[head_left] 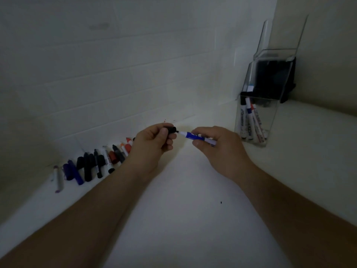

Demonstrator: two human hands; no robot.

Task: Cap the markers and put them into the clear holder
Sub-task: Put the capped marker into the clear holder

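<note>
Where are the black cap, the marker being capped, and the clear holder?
black cap (172,130), head view, its open end.
blue-and-white marker (194,136), head view, its blue band.
clear holder (270,120), head view, its front wall.

I seem to be in an office or classroom corner: a white tabletop (183,209), a pale brick wall (116,64), whiteboard markers (92,163), a clear holder (270,105).

Bare counter (193,190) lies between the marker row (92,163) leftward and the clear holder (257,113) rightward.
</note>
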